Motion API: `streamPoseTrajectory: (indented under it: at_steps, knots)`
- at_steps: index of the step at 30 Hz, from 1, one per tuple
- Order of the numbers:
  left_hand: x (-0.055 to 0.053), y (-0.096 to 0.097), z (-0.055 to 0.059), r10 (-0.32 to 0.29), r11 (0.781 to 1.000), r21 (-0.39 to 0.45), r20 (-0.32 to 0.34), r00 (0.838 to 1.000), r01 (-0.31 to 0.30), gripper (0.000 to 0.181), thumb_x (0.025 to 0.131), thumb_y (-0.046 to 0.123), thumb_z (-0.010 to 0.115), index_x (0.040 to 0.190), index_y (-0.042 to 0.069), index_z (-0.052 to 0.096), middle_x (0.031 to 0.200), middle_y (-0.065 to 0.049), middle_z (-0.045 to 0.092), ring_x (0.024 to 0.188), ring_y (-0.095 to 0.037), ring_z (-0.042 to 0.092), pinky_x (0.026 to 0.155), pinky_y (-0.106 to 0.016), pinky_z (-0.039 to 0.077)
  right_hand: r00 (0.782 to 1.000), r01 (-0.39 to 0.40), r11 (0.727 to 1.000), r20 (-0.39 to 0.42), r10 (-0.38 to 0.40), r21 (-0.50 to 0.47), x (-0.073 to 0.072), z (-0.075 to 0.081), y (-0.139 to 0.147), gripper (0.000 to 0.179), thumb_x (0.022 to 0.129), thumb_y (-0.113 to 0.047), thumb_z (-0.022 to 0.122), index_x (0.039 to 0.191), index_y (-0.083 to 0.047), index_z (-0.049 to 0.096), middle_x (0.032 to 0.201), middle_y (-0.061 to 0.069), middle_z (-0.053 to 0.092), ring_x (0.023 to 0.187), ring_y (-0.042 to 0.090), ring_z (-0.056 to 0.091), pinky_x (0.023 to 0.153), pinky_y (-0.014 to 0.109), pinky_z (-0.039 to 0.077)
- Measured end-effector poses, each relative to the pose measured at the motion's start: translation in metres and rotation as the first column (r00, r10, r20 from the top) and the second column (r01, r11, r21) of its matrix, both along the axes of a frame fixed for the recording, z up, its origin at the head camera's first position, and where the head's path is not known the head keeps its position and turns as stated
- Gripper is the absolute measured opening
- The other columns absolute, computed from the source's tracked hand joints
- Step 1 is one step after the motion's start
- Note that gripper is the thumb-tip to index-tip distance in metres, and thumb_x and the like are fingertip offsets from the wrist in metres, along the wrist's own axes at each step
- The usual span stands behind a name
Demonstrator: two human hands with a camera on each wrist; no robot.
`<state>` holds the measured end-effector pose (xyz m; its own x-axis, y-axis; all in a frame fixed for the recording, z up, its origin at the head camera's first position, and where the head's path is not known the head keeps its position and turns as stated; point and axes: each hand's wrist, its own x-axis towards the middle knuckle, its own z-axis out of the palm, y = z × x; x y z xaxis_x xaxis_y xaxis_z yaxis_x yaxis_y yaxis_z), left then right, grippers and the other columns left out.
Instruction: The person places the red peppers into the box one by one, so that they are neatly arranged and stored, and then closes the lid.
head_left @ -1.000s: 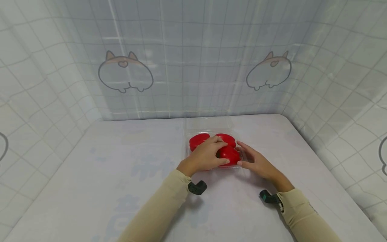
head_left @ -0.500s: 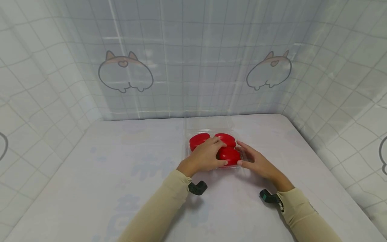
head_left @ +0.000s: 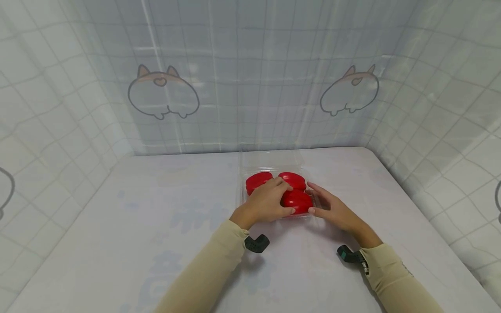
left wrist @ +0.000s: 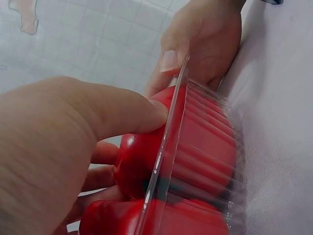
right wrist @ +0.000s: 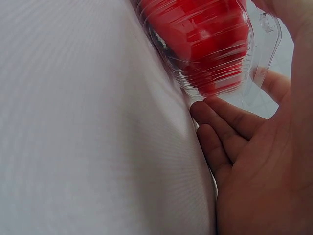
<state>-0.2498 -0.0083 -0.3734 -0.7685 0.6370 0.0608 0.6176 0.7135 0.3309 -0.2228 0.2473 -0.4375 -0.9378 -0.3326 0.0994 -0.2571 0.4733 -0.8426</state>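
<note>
My left hand (head_left: 270, 201) reaches over a clear plastic clamshell box (head_left: 270, 160) and holds a red bell pepper (head_left: 297, 201) in its front right part. In the left wrist view the thumb presses on this pepper (left wrist: 142, 156) near the rim, with the other fingers curled behind it. Two more red peppers, a back left one (head_left: 256, 181) and a back right one (head_left: 292, 179), lie in the box. What sits beneath my left palm is mostly hidden. At the box's right side, my right hand (head_left: 334, 211) rests with extended, spread fingers, touching the plastic wall (right wrist: 215, 83).
The box stands on a pale cloth-covered table (head_left: 188, 243), its lid folded back toward the rear edge. Behind and on both sides hang grid-patterned curtains (head_left: 250, 87). A dark camera mount (head_left: 257, 243) sits under the left wrist, another (head_left: 348, 254) at the right wrist.
The front right pepper has turned and settled slightly, and its green part is no longer visible from above. My left fingertips have shifted slightly left. My right hand has stayed at the box's side.
</note>
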Motion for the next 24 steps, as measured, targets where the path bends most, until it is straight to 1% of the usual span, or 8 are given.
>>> streamPoseTrajectory:
  at_steps: [7, 11, 18, 24]
  knots:
    - [0.0002, 0.0008, 0.0, 0.006, 1.0, -0.013, -0.016, 1.0, -0.006, 0.071, 0.08, 0.044, 0.081, 0.14, 0.017, 0.055, 0.138, -0.002, 0.053, 0.126, -0.019, 0.05, 0.095, -0.045, 0.053, 1.0, -0.004, 1.0, -0.009, 0.004, -0.001, 0.0001, -0.0001, 0.0009, 0.084, 0.089, -0.033, 0.074, 0.159, -0.025, 0.028, 0.156, 0.015, 0.039, 0.143, 0.039, 0.036, 0.107, 0.057, 0.038]
    - [0.0001, 0.0002, -0.0007, -0.002, 1.0, -0.016, -0.025, 1.0, 0.002, 0.069, 0.081, 0.044, 0.08, 0.139, 0.016, 0.055, 0.137, -0.002, 0.053, 0.125, -0.02, 0.05, 0.095, -0.045, 0.053, 1.0, 0.0, 1.0, -0.007, 0.0, 0.005, -0.0008, -0.001, 0.0009, 0.084, 0.089, -0.033, 0.075, 0.159, -0.025, 0.028, 0.156, 0.014, 0.039, 0.143, 0.038, 0.036, 0.107, 0.056, 0.038]
    - [-0.0012, -0.0019, -0.0035, -0.016, 1.0, -0.013, -0.031, 0.999, 0.016, 0.069, 0.081, 0.045, 0.08, 0.139, 0.016, 0.054, 0.136, -0.003, 0.053, 0.124, -0.02, 0.051, 0.095, -0.045, 0.053, 1.0, -0.015, 1.0, -0.005, 0.015, -0.004, -0.0007, -0.0022, 0.0013, 0.083, 0.09, -0.031, 0.073, 0.159, -0.022, 0.027, 0.157, 0.017, 0.036, 0.144, 0.041, 0.033, 0.107, 0.056, 0.038]
    - [-0.002, -0.0029, -0.0042, -0.024, 1.0, -0.013, -0.033, 0.999, 0.023, 0.069, 0.081, 0.045, 0.08, 0.139, 0.016, 0.054, 0.136, -0.003, 0.052, 0.122, -0.019, 0.051, 0.094, -0.044, 0.054, 1.0, -0.023, 1.0, -0.006, 0.022, -0.008, -0.0013, -0.0024, 0.0019, 0.083, 0.09, -0.03, 0.073, 0.159, -0.021, 0.027, 0.157, 0.017, 0.037, 0.143, 0.04, 0.034, 0.107, 0.056, 0.039]
